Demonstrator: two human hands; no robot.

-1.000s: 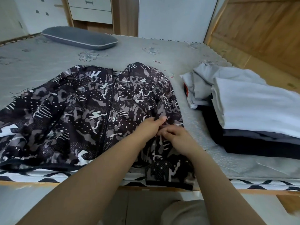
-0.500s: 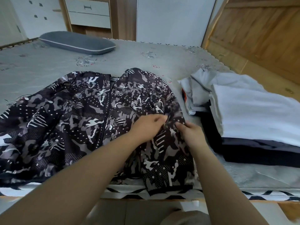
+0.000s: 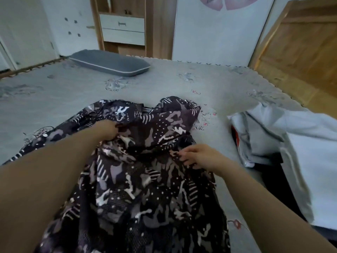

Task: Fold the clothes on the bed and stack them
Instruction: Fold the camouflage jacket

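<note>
A dark camouflage-patterned jacket (image 3: 145,189) lies on the grey bed (image 3: 73,99), bunched and partly folded over itself in the middle. My left hand (image 3: 106,129) grips a fold of its fabric near the upper left. At the jacket's right edge, my right hand (image 3: 197,157) pinches the cloth with curled fingers. A stack of folded clothes (image 3: 300,157), white on top and black beneath, sits on the bed to the right.
A grey pillow (image 3: 111,63) lies at the far side of the bed. Beyond it stand a white wall and a wooden cabinet with drawers (image 3: 123,29). A wooden headboard (image 3: 300,57) rises at the right.
My hands have moved apart, the left up and to the left, the right to the right. The jacket's right side has been pulled over onto its middle. The camera has tilted up and closer.
</note>
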